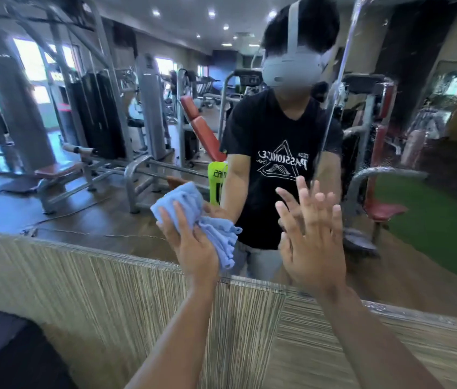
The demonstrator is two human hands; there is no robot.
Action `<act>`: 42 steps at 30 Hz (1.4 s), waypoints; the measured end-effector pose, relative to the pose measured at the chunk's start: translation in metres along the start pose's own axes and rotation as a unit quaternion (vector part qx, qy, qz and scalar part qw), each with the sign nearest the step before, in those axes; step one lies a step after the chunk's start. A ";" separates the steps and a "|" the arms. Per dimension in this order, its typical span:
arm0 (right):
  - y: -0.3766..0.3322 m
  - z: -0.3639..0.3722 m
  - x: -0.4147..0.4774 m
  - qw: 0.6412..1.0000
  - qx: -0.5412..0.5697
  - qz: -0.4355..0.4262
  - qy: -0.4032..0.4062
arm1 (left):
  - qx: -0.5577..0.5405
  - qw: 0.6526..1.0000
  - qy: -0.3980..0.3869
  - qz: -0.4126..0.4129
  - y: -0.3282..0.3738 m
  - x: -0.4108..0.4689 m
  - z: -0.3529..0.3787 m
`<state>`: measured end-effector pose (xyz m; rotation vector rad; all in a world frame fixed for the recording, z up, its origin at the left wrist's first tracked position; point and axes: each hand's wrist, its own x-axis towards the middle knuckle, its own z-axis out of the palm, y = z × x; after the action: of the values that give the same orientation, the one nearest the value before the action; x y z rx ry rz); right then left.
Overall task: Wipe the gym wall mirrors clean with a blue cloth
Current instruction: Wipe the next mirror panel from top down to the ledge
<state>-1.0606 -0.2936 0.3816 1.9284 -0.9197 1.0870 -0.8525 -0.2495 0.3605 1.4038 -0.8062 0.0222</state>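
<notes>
Scene evenly lit, ceiling spots (211,14) and blown-out windows (29,57) reflected in the mirror (95,178), smears (359,37) caught on the mirror's right, frame edges bowed.

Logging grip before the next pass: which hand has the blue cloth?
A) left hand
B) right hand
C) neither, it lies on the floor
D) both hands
A: the left hand holds the bunched blue cloth against the mirror, while the right hand lies flat on the glass, fingers spread, holding nothing.
</notes>
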 end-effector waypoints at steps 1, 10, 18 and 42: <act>-0.003 0.004 0.004 1.000 0.002 -0.015 -0.008 | -0.005 0.999 0.023 -0.045 -0.003 0.004 -0.001; -0.006 0.035 0.009 0.998 -0.055 -0.022 0.019 | -0.070 0.948 0.076 -0.300 0.003 -0.034 0.017; -0.004 0.042 0.008 0.995 -0.070 -0.030 0.064 | -0.083 0.950 0.014 -0.301 -0.008 -0.051 0.019; -0.004 0.046 0.006 0.991 -0.084 -0.030 0.098 | -0.080 0.937 0.163 -0.299 -0.072 0.038 -0.012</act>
<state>-1.0372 -0.3319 0.3687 1.6698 -0.8130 1.1048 -0.7850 -0.2707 0.3189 1.3918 -0.0842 -0.2689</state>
